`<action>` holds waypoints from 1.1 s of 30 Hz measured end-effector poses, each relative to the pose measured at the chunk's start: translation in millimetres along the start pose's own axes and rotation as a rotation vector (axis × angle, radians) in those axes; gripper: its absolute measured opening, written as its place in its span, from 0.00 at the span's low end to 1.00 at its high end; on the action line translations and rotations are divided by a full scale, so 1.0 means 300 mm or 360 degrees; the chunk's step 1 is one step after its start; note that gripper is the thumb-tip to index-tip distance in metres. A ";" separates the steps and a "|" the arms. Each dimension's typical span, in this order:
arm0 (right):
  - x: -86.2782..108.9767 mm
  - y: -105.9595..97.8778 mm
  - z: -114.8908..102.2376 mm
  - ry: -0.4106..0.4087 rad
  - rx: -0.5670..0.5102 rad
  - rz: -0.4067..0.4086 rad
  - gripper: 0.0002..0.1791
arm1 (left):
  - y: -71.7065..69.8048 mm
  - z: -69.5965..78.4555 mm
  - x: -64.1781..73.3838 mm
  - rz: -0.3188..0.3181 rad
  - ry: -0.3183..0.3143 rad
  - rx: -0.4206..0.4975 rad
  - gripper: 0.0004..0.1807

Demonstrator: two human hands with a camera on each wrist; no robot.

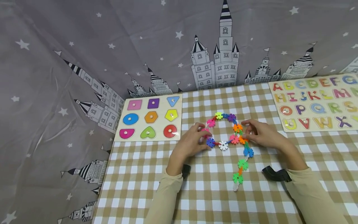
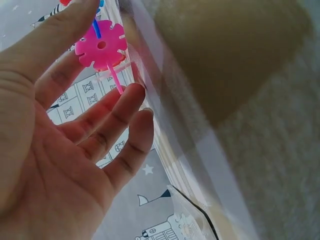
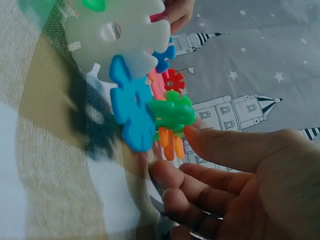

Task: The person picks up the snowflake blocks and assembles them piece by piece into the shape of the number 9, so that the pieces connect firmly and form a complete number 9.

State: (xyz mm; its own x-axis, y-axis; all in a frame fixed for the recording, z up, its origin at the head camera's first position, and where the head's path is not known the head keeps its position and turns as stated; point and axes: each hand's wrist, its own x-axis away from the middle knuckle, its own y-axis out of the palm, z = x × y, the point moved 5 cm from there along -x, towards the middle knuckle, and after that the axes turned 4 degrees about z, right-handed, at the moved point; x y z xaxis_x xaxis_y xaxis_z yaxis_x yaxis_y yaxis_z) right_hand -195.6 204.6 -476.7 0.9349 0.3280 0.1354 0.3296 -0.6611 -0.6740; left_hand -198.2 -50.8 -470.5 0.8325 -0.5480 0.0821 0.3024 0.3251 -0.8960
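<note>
A chain of colourful notched snowflake discs [image 1: 223, 145] lies on the checked cloth, its upper part bent into a loop and a tail running down toward the person. The left hand [image 1: 193, 140] is at the loop's left side, fingers bent around a pink disc [image 2: 101, 45] and the thumb close by the blue disc [image 1: 210, 142]. At the loop's right side, the right hand [image 1: 261, 133] holds the chain by the orange discs [image 1: 238, 128]. Its thumb meets a green disc [image 3: 172, 114] in the right wrist view, with bent fingers below. Below that hand hang-out discs in blue [image 1: 248, 152] and green [image 1: 242, 164] form the tail.
A wooden shape puzzle board [image 1: 151, 119] lies at the back left. At the back right is a wooden alphabet board [image 1: 317, 104]. A grey castle-print curtain [image 1: 162, 37] borders the checked tablecloth [image 1: 208, 193] behind and on the left.
</note>
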 end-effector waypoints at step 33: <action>0.081 0.046 0.015 0.0080 -0.0096 -0.0265 0.12 | 0.074 0.188 -0.166 0.0043 0.0384 -0.0031 0.27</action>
State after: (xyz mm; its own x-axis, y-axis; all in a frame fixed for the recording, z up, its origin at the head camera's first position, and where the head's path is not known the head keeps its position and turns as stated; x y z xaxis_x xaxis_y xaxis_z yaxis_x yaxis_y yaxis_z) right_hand -169.0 206.4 -486.2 0.8718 0.4029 0.2786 0.4860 -0.6404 -0.5947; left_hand -206.8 27.3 -469.9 0.7044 -0.7083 -0.0466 0.2706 0.3287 -0.9049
